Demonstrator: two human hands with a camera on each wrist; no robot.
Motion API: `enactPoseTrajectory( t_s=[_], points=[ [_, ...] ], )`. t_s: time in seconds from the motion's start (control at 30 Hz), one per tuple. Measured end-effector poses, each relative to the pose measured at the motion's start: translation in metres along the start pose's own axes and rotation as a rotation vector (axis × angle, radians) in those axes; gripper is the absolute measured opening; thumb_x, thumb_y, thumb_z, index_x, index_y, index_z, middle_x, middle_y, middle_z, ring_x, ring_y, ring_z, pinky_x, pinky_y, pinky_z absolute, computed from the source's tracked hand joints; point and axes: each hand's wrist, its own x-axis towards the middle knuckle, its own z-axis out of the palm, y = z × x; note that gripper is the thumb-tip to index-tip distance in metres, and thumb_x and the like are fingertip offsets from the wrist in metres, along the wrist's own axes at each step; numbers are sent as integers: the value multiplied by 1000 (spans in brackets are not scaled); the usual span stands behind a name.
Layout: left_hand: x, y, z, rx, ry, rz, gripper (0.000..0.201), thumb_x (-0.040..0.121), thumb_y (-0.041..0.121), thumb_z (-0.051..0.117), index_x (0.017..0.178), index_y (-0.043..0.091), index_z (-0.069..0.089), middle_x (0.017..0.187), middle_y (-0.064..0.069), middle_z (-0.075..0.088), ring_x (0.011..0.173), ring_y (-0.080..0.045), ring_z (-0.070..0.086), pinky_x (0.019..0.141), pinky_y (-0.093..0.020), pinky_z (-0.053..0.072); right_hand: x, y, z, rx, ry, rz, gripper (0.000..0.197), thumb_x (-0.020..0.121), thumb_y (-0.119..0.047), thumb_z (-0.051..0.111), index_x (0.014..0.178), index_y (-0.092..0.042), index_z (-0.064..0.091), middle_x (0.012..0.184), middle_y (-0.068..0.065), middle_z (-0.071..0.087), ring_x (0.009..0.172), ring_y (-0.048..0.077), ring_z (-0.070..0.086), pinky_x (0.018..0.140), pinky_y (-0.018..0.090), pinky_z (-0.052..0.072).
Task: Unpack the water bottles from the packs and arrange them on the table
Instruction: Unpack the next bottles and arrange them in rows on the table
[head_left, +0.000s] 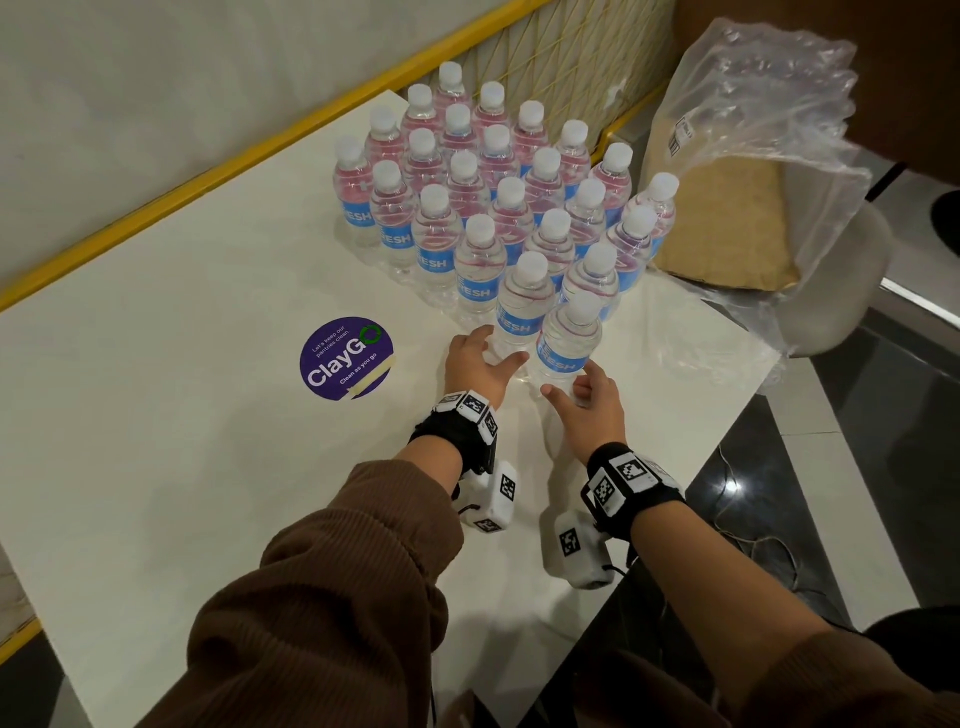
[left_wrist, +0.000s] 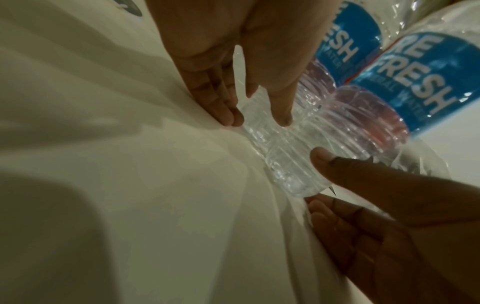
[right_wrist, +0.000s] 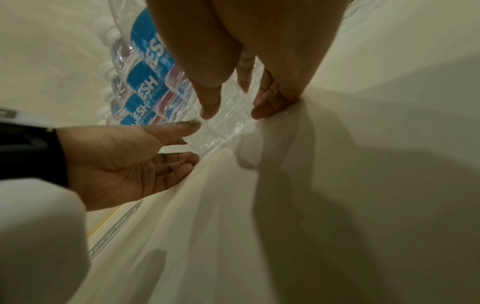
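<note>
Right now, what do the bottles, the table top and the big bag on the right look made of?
Bottles: thin clear plastic, ribbed and glossy, with white opaque caps and blue printed film labels.
Table top: smooth off-white surface with soft reflections, probably laminate or stone-look; cannot tell which.
Bag: thin transparent plastic film, crinkled and shiny.

Bottle labels (head_left: 478, 292) partly hidden, "…ESH" only.

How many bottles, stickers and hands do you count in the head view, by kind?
Bottles: 24
Sticker: 1
Hands: 2, the left hand and the right hand
Total: 27
</note>
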Motion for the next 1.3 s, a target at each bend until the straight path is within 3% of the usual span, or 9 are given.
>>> enactPoseTrajectory(
  t_s=[0.17, 0.27, 0.33, 0.5, 0.6, 0.73, 0.9, 1.13, 1.3],
  points=[
    [-12, 16, -14, -14, 101, 40, 63, 77, 26, 74, 132, 15, 44, 120, -7, 46, 102, -22, 55, 86, -28, 46, 1, -4, -1, 12, -14, 19, 62, 81, -27, 72, 135, -18, 44, 122, 7, 49, 100, 12, 48, 88, 22, 38],
    [-28, 35, -32, -102, 284, 266, 49, 80, 13, 65, 125, 13, 44, 108, -1, 43, 84, -19, 52, 76, -32, 50, 4, -1, -10, 2, -105, 35, 66, 80, -23, 73, 137, -19, 41, 122, 7, 48, 102, 13, 49, 92, 25, 40],
    [-37, 52, -42, -108, 326, 470, 48, 77, 6, 62, 121, 11, 46, 108, 2, 40, 85, -15, 49, 71, -27, 47, 6, 1, -22, -2, -153, 50, 67, 80, -21, 73, 138, -19, 39, 121, 6, 48, 102, 14, 51, 94, 27, 43],
    [-42, 99, -54, 179, 193, 748, 45, 73, 12, 62, 117, 14, 52, 117, 0, 41, 107, -21, 48, 79, -24, 44, 13, 0, -43, 25, -224, 102, 63, 79, -29, 73, 133, -21, 43, 112, 2, 55, 105, 21, 59, 97, 38, 48],
    [-36, 109, -54, 371, 144, 740, 48, 74, 11, 62, 121, 17, 56, 128, -6, 44, 121, -24, 40, 93, -22, 32, 17, -7, -36, -22, -285, 101, 60, 78, -39, 71, 130, -23, 46, 110, 6, 63, 103, 24, 62, 97, 41, 49],
    [-26, 104, -56, 437, -9, 595, 37, 86, 9, 59, 123, 15, 61, 138, -9, 45, 130, -28, 37, 109, -36, 32, 17, -14, -27, -35, -241, 93, 56, 81, -41, 68, 130, -20, 48, 100, 4, 61, 100, 25, 63, 93, 35, 49],
    [-25, 107, -60, 427, -14, 550, 32, 91, 4, 54, 120, 12, 64, 138, -5, 46, 126, -21, 46, 97, -18, 31, 16, -17, -23, -49, -238, 112, 57, 82, -41, 67, 131, -21, 47, 109, 7, 63, 104, 25, 61, 99, 37, 46],
    [-41, 113, -63, 448, -60, 622, 51, 83, 0, 55, 131, 15, 53, 146, -7, 37, 136, -25, 29, 108, -26, 22, 14, -31, -43, -215, -282, 129, 58, 82, -38, 68, 132, -16, 47, 120, 8, 62, 113, 25, 58, 99, 33, 44],
    [-51, 142, -69, 467, -189, 711, 45, 81, 9, 58, 125, 17, 57, 130, -2, 49, 123, -21, 43, 100, -27, 33, 33, -86, -100, -298, -129, -132, 32, 85, -19, 65, 116, -11, 60, 96, 9, 64, 85, 20, 57, 86, 31, 48]
  ],
)
